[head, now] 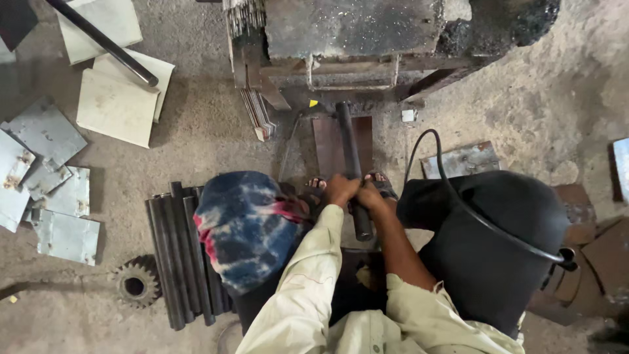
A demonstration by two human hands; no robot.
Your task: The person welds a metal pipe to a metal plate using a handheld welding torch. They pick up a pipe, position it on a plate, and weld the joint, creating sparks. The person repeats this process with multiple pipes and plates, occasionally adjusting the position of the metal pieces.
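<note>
Both hands grip a dark metal bar (352, 164) lying on the dirt floor (196, 144), near the base of a metal machine frame (354, 39). The left hand (341, 190) and right hand (371, 195) are curled tight around the bar's near part, side by side. Stacked dark rods (175, 252) and a gear (135, 283) lie leftward; a black bucket (491, 249) stands rightward

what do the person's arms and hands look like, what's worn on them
Both hands, the left hand and the right hand, are bare, with no gloves or rings visible. The left arm is covered to the wrist by a pale cream long sleeve, creased and a little soiled. The right sleeve of the same shirt is pushed up, leaving the forearm bare.
</note>
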